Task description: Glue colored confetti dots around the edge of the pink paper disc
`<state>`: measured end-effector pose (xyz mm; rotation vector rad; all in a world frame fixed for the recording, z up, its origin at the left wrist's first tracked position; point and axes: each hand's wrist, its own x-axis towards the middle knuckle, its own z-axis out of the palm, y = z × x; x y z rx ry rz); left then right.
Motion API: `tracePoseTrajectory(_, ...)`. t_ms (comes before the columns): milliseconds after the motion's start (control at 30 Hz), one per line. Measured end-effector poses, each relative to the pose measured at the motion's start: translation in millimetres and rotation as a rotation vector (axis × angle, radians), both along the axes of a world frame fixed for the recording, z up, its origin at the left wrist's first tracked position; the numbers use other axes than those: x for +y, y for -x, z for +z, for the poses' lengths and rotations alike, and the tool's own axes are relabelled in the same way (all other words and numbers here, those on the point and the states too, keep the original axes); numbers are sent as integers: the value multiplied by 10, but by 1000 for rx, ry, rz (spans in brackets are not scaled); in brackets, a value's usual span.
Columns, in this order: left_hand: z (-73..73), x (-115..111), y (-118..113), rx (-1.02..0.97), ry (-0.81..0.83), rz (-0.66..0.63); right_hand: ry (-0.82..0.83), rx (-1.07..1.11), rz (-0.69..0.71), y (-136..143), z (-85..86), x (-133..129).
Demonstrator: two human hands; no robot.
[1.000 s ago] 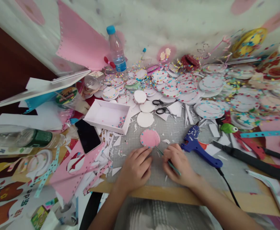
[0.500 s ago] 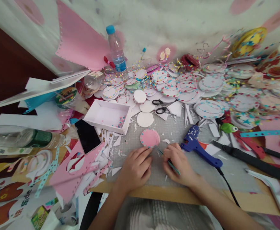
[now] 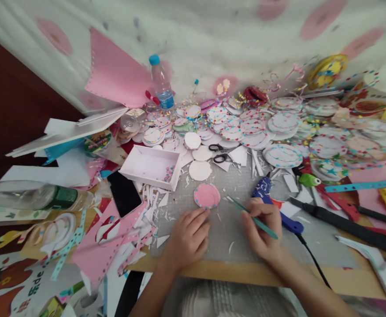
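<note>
A round pink disc (image 3: 206,196) with small blue and red dots along its edge lies on the grey cutting mat (image 3: 222,237). My left hand (image 3: 189,235) rests flat on the mat just below it, fingertips at the disc's lower edge. My right hand (image 3: 265,226) pinches slim teal tweezers (image 3: 246,210), their tip pointing left and lying a short way right of the disc. Behind the disc are plain white discs (image 3: 200,170). A white paper box (image 3: 140,163) to the left holds small pink and blue beads (image 3: 169,173) in one corner.
A blue glue gun (image 3: 262,187) lies beyond my right hand, its cord running to the front edge. Black scissors (image 3: 220,158) and piles of decorated discs (image 3: 283,155) fill the back. A phone (image 3: 124,193), paper scraps and a water bottle (image 3: 162,86) are leftward.
My right hand has drawn back to the right with the tweezers, whose tip has left the disc's edge. My left hand stays by the disc. The view has shifted slightly.
</note>
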<state>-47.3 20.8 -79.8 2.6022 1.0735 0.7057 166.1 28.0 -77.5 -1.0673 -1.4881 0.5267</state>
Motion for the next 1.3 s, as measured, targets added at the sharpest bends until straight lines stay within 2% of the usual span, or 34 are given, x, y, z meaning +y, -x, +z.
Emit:
tracePoseTrajectory(67, 30, -27, 13, -26, -23, 30, 55, 61, -64, -40, 136, -21)
tracePoseTrajectory(200, 66, -107, 17, -54, 2, 112, 97, -40, -104, -170, 538, 68)
tracePoseTrajectory(300, 30, -153, 5, -43, 54, 154, 61, -143, -7, -197, 813, 323)
tracePoseTrajectory(400, -25, -167, -3, -2, 121, 184, 151, -205, 195, -67, 944, 678)
tracePoseTrajectory(467, -53, -163, -4, 13, 162, 190, 211, -236, 283, 98, 951, 906)
tracePoseTrajectory(567, -87, -158, 0, 6, 181, 185, 207, -242, 316, 408, 907, 1180)
tracePoseTrajectory(700, -140, -169, 13, 24, 157, 166, 155, -334, 345, 789, 845, 1430)
tracePoseTrajectory(800, -165, -171, 27, 26, 146, 158, 84, -452, 347, 969, 802, 1556)
tracePoseTrajectory(1033, -173, -131, 28, 18, 64, 173, 83, -667, 489, 1072, 718, 1690)
tracePoseTrajectory(1200, -195, -102, 21, 43, -51, 174, 123, -709, 576, 1063, 728, 1719)
tracePoseTrajectory(1300, -196, -88, 23, 31, -62, 178, 148, -719, 606, 1075, 735, 1717)
